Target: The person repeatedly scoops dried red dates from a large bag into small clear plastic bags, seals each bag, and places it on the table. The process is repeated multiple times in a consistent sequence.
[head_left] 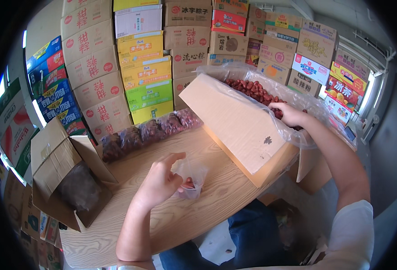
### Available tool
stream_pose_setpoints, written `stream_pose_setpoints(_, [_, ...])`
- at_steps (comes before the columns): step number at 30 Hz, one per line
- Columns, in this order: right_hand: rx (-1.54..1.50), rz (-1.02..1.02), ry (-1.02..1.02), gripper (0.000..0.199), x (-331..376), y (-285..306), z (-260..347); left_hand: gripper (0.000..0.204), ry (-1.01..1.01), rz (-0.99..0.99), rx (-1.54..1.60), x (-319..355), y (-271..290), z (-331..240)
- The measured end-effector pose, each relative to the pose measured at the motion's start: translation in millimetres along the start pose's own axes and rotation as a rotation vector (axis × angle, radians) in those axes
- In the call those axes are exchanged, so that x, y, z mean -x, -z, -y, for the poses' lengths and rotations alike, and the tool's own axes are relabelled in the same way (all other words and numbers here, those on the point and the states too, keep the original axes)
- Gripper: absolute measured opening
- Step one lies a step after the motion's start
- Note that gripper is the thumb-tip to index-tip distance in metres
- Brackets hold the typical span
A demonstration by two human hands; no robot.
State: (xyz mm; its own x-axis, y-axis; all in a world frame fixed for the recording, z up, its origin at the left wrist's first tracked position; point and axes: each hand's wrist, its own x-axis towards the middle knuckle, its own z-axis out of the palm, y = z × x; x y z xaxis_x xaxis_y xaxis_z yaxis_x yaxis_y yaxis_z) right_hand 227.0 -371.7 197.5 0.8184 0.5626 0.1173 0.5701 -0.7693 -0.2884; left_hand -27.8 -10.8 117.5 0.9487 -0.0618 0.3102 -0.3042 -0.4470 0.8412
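My left hand (159, 182) is over the table, its lower fingers closed on a small clear plastic bag (194, 189) and its index finger bent out above. A few red dates (189, 182) lie in the bag. To the right, a big open carton (243, 130), lined with clear plastic film (309, 137), holds a heap of red dates (252, 90). My right hand (293, 115) reaches into that heap with its fingers curled around some dates; the plastic and the dates partly hide the fingertips.
A row of filled bags (151, 130) of dark red dates lies along the wooden table's (185, 225) far edge. At left stands an open carton (56, 166) with plastic film inside. Stacked cartons (189, 49) form a wall behind the table.
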Motion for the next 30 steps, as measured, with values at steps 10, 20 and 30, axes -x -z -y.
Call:
stream_pose_setpoints(10, [-0.450, -0.182, -0.187, 0.034, 1.5, 12.2, 3.0, 0.050, -0.130, -0.057, -0.221, -2.1, -8.1, 8.5])
stream_pose_setpoints(20, [-1.311, -0.138, 0.063, 0.027, 20.9, 39.7, 86.5, 0.046, -0.147, -0.116, -0.281, -5.4, -11.4, 12.2])
stream_pose_setpoints(30, [-1.313, 0.548, -0.150, 0.029, 20.5, -78.8, 211.4, 0.055, 0.040, -0.062, 0.010, -5.5, -4.7, 9.3])
